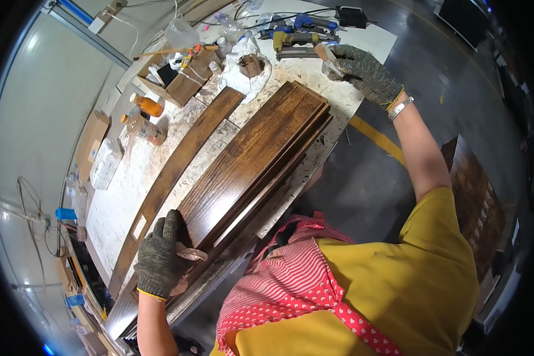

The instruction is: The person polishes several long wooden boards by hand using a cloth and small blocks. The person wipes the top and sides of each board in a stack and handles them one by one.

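Pressing down at the lower left of the frame, the person's gloved left hand (pixel 160 258) lies spread on the near end of a dark stained wooden panel (pixel 252 163), fingers curled over a small brownish pad (pixel 190 254), perhaps sandpaper. The panel runs diagonally up the middle of a paint-spattered white workbench (pixel 130 196), with a long curved wooden strip (pixel 178 172) just beside it on the left. Good work here likely means flat, even pressure along the grain and keeping the panel from sliding. Its right edge sits near the bench edge, so there is little margin there. Bottles (pixel 145 118) and an open box (pixel 184 80) crowd the upper left, leaving little room to shift the panel that way. At the upper right the gloved right hand (pixel 362 71) is closed on a small pale object (pixel 329 62) beside a nail gun (pixel 296 40).
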`<state>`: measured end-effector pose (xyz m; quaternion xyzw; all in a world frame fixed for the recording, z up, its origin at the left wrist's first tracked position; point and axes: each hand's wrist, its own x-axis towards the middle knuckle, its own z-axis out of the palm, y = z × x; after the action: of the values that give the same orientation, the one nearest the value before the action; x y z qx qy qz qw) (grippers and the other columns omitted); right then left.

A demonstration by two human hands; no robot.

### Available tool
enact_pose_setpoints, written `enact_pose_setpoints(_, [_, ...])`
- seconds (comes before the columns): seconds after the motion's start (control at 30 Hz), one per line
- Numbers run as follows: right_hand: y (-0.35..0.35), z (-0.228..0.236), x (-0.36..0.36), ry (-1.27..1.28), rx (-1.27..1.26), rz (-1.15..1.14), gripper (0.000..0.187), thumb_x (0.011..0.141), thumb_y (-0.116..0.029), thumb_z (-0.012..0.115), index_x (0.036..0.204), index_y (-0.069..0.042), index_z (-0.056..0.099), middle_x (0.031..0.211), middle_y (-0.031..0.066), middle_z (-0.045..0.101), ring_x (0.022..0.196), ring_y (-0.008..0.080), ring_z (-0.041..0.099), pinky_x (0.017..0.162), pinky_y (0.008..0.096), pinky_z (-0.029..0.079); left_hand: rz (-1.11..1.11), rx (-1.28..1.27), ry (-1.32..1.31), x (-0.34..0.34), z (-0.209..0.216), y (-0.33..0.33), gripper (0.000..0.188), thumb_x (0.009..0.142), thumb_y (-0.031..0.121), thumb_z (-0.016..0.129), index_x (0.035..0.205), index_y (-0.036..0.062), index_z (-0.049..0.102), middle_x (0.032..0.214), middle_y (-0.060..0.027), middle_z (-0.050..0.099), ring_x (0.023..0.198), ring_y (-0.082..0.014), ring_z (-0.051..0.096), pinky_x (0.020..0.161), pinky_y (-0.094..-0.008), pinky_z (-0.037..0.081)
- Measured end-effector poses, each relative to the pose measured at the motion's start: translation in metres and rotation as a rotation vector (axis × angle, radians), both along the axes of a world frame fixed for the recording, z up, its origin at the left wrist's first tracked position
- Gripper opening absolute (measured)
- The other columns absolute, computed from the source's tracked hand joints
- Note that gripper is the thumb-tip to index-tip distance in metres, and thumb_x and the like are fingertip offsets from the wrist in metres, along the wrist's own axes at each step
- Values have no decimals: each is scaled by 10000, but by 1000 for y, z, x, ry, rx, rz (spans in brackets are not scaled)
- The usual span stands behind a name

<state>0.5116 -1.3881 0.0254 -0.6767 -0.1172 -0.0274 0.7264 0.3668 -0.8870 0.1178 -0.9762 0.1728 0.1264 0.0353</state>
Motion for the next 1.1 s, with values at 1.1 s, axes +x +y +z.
enact_pose_setpoints(1.1, [-2,62,-57,-50,-532,63,323,842,-99,685,1156,-28,665,1188,109,631,1102,236,605,962,346,498,234,-271,98,-2,0,9,769,679,354,849,1292,2,547,1136,-197,641,943,-312,676,850,-365,530])
